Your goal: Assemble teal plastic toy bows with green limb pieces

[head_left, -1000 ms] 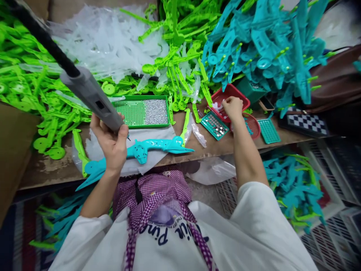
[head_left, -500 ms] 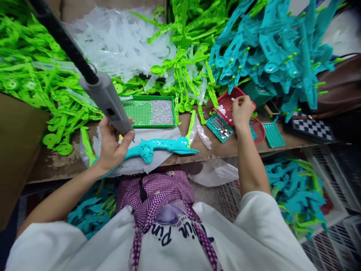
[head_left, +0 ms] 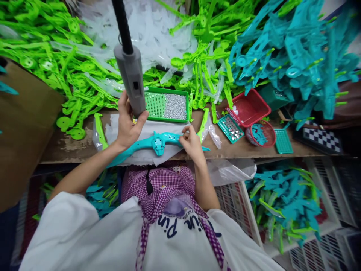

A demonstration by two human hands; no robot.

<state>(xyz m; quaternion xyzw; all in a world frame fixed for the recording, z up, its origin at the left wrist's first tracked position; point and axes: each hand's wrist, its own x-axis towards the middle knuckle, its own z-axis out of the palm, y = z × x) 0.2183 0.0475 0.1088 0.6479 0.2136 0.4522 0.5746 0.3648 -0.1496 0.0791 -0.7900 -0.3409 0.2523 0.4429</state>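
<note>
My left hand [head_left: 127, 130] is wrapped round a grey electric screwdriver [head_left: 130, 77], which hangs upright from a black coiled cord. Below it, a turquoise bow-shaped plastic piece [head_left: 158, 145] lies across a white cloth [head_left: 113, 130] at the bench's front edge. A raised block with small holes sits at the middle of that piece. Over its right end is my right hand [head_left: 193, 145], the thumb and fingers pinched together. Whatever they hold is too small or too hidden to name. The screwdriver's tip is hidden behind my left fingers.
A green tray [head_left: 169, 119] of small silvery screws stands behind the cloth. At right are a teal tray [head_left: 229, 128] of small metal discs, a red tray [head_left: 249, 109] and a red basket [head_left: 273, 135]. Lime-green parts [head_left: 73, 75] and turquoise parts [head_left: 304, 49] are heaped behind.
My right hand has come left from the red tray to the right end of the turquoise piece. My left hand still holds the screwdriver, now more upright. The view has shifted.
</note>
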